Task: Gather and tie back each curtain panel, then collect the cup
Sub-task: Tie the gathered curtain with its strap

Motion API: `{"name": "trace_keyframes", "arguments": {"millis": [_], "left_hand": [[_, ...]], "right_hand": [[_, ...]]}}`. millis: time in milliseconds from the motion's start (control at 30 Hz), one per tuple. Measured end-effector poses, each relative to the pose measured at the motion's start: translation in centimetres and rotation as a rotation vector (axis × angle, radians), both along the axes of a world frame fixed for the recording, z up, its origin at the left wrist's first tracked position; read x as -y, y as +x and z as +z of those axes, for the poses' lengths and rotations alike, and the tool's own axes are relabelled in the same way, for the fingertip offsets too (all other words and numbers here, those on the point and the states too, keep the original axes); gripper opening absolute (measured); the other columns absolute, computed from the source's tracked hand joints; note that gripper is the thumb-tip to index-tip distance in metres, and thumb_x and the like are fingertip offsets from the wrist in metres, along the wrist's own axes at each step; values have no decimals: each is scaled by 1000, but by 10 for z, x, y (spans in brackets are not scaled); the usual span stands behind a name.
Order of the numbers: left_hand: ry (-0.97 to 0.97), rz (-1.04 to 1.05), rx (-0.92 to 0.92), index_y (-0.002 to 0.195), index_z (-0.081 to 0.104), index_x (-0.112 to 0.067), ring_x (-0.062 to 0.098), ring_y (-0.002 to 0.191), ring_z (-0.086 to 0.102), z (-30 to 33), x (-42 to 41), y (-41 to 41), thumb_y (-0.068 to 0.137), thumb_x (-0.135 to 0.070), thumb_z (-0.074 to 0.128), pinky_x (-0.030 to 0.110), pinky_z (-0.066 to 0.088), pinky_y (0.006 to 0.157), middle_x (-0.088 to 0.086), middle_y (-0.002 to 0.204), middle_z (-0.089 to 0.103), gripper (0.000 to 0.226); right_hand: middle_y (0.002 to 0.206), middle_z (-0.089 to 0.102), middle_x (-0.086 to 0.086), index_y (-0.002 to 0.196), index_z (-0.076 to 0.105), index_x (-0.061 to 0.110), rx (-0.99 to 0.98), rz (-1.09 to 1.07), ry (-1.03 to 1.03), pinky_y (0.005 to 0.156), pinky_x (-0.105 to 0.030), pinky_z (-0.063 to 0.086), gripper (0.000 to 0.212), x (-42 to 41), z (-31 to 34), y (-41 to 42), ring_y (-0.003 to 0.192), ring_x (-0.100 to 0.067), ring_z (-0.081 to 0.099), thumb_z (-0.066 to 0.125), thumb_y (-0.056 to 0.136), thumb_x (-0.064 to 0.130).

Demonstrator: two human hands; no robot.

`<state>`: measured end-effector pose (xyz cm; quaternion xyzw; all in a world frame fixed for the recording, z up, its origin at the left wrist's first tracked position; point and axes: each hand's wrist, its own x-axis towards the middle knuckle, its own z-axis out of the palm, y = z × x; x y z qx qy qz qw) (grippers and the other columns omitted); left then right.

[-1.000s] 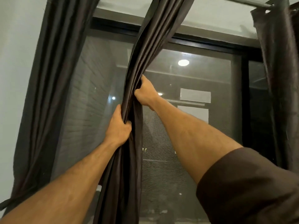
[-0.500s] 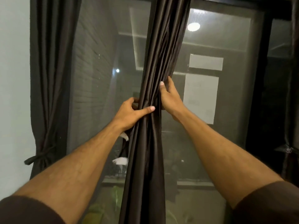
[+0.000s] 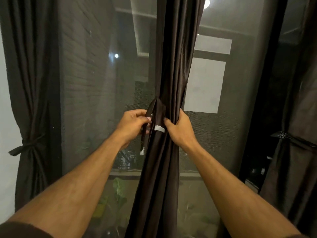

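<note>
The middle curtain panel (image 3: pixel 173 69), dark brown and gathered into a narrow bunch, hangs straight ahead in front of the window. A matching fabric tie strap (image 3: pixel 157 111) with pale end patches loops around it at hand height. My left hand (image 3: pixel 133 124) pinches one strap end on the bunch's left, and that end dangles below. My right hand (image 3: pixel 180 129) grips the gathered folds and the other strap end on the right. The left curtain panel (image 3: pixel 30 83) and the right curtain panel (image 3: pixel 295 152) each hang tied with a strap. No cup is in view.
A tall window with a dark mesh screen (image 3: pixel 96 103) fills the background, framed by a black post (image 3: pixel 262 83) on the right. Green plants (image 3: pixel 118 188) show low behind the glass. A pale wall (image 3: pixel 5 138) borders the left edge.
Both hands have slid down the middle panel from high up to waist height. They now hold the tie strap ends around the bunch. The view has tilted downward.
</note>
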<state>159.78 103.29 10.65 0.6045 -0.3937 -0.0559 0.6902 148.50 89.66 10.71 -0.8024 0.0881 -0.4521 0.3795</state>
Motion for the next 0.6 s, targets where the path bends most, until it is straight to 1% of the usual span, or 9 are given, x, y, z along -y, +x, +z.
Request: {"name": "trace_keyframes", "arguments": {"millis": [100,200,233,300,400,467,533,567,600], "left_hand": [[-42,-15,-39,88,79,-20,22,87,77,-4,1,6,98,-15,66,46,63,80,6,94,79,17],[-125,20,-91,98,69,-16,22,77,77,-6,5,13,98,-7,66,40,62,66,8,91,80,10],[-141,77,-94,99,63,-18,20,72,75,-6,7,16,97,-1,64,35,60,61,9,89,79,16],[-108,249,34,92,58,-23,15,65,66,-6,8,20,96,7,58,26,52,56,5,85,73,30],[-14,350,208,74,66,-28,10,61,61,-5,12,23,92,11,49,24,49,57,-7,72,69,46],[-43,293,160,79,72,-29,9,70,70,-6,16,21,97,6,55,29,60,65,-6,83,75,43],[-100,260,115,93,77,-22,16,79,72,-7,21,21,95,-5,67,37,63,74,2,92,76,20],[-121,249,113,100,78,-18,16,81,72,-8,23,21,92,-11,73,34,61,75,3,92,76,11],[-133,234,113,105,78,-15,10,81,71,-9,24,21,89,-16,79,27,59,73,0,89,76,16]], "right_hand": [[119,71,6,130,62,18,34,17,12,101,-37,55,31,4,0,-4,112,-11,67,61,100,13],[128,69,6,138,60,16,67,82,91,106,-28,51,33,4,-2,-7,120,-8,64,58,105,22],[130,68,6,140,58,15,67,88,105,107,-27,49,35,4,-3,-8,122,-7,63,56,106,24],[132,67,6,142,56,14,68,81,112,108,-26,48,36,5,-4,-9,123,-7,62,53,107,24],[128,66,9,142,52,15,81,52,73,108,-28,50,36,6,-6,-4,117,0,62,53,106,17],[130,58,20,148,41,17,97,30,30,105,-17,49,46,7,-10,1,107,22,56,56,104,16],[147,39,19,158,19,22,158,11,-13,98,2,39,70,8,-15,4,110,37,40,60,102,13],[157,30,15,162,7,27,191,-10,-60,94,7,34,82,9,-19,5,120,33,36,61,102,12],[164,23,8,163,-3,33,208,-49,-136,90,6,38,92,10,-21,5,127,19,40,62,101,12]]}}
